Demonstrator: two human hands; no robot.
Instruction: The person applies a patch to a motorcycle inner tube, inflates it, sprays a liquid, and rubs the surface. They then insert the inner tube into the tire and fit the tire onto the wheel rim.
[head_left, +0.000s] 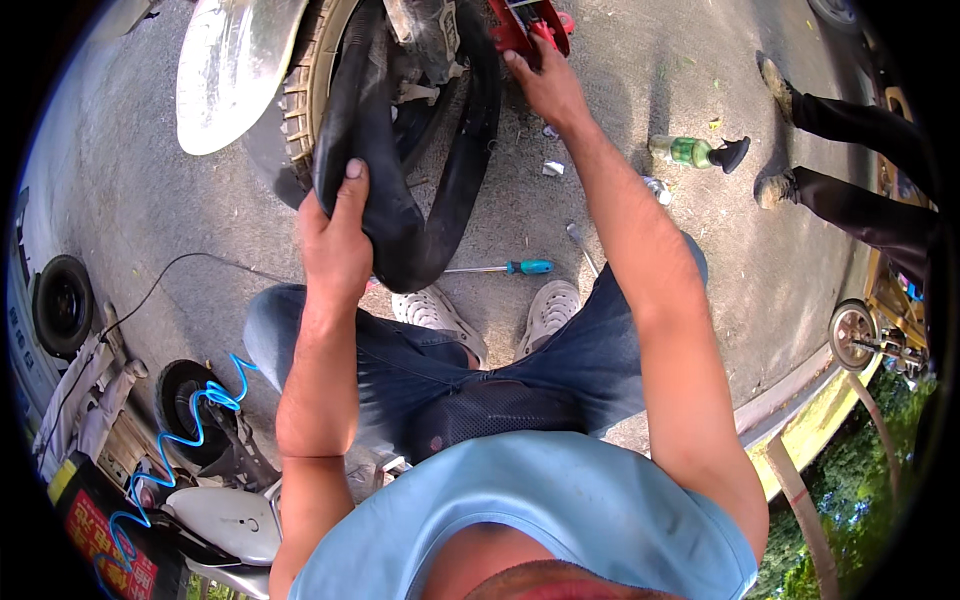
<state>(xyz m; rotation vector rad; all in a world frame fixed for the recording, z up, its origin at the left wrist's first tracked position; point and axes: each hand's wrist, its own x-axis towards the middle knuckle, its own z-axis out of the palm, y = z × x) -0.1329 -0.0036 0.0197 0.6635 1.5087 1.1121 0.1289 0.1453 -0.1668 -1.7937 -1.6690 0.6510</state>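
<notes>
My left hand is closed around a black rubber inner tube, thumb on top. The tube hangs in a loose loop beside a wheel's tyre with chunky tread. My right hand reaches to the top of the view, its fingers curled on the edge of a red object whose kind I cannot make out. A white curved fender stands left of the tyre. Below the tube, a screwdriver with a teal handle lies on the ground.
Another metal tool lies near my right shoe. A green spray bottle rests on its side toward a standing person's legs. At left are spare wheels, a coiled blue air hose and a thin black cable.
</notes>
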